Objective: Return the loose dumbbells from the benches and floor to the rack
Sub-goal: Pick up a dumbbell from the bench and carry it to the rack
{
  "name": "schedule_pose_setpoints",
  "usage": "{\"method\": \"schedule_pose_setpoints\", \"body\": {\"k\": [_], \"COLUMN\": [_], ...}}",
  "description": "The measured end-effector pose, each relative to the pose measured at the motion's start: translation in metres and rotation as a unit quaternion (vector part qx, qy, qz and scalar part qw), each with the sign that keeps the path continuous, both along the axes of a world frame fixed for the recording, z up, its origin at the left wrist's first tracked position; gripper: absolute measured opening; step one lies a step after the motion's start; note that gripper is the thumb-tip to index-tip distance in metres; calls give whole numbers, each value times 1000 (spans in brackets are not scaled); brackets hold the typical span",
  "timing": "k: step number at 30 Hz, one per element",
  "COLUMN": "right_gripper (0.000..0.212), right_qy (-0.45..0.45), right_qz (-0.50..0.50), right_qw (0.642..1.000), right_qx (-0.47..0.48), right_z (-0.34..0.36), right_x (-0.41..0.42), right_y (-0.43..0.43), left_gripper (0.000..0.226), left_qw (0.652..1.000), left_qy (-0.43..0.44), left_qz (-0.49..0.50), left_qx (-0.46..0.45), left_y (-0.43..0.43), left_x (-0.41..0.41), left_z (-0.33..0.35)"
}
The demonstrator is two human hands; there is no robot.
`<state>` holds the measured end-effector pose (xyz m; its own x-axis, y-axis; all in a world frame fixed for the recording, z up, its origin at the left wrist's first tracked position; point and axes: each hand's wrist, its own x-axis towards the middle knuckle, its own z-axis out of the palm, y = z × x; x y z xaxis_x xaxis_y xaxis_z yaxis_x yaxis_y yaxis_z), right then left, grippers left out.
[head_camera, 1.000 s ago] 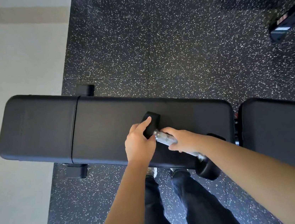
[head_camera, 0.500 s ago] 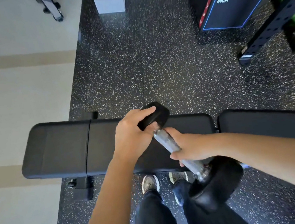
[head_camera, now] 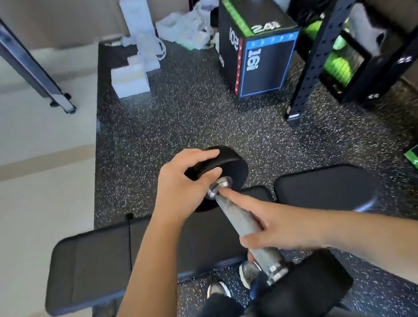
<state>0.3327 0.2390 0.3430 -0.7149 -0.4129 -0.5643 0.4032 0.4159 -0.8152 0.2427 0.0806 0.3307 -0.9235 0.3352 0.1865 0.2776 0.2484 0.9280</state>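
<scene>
You hold one dumbbell [head_camera: 247, 222] in the air above the bench [head_camera: 104, 260], tilted, its far head higher. Your left hand [head_camera: 180, 188] is curled around that far head; your right hand [head_camera: 271, 227] wraps the metal handle, index finger stretched along it. Beyond the bench stands one jump box [head_camera: 257, 47]

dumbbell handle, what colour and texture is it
Silver metal with a fine knurled pattern, between black ends; the dumbbell handle shows best in the head view.

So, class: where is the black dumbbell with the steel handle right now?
Head view, centre: the black dumbbell is held in both hands above the black bench.
</scene>
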Motion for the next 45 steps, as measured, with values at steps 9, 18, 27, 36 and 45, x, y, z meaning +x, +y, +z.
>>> {"method": "schedule_pose_setpoints", "body": {"k": [9,18,27,36,45], "right_gripper": [74,77,79,77,82], "right_qy": [53,29,66,80,89], "right_qz": [-177,-377,-566,-696,-769], "right_qw": [983,926,818,708,613], "right_qx": [-3,19,78,88,158], "right_z": [3,0,-4,5,39], "right_x": [37,107,202,353,511], "right_y": [-2,15,45,103,178], "left_gripper": [35,34,32,27,28], "left_qw": [989,932,838,747,680], "left_qy": [27,14,38,107,126], "left_qz": [-142,-357,-540,-655,-721], "left_qx": [-34,-57,-61,-41,36], "left_y": [40,122,228,336,438], "left_x": [1,32,121,296,483], "left_z": [19,8,13,37,77]}}
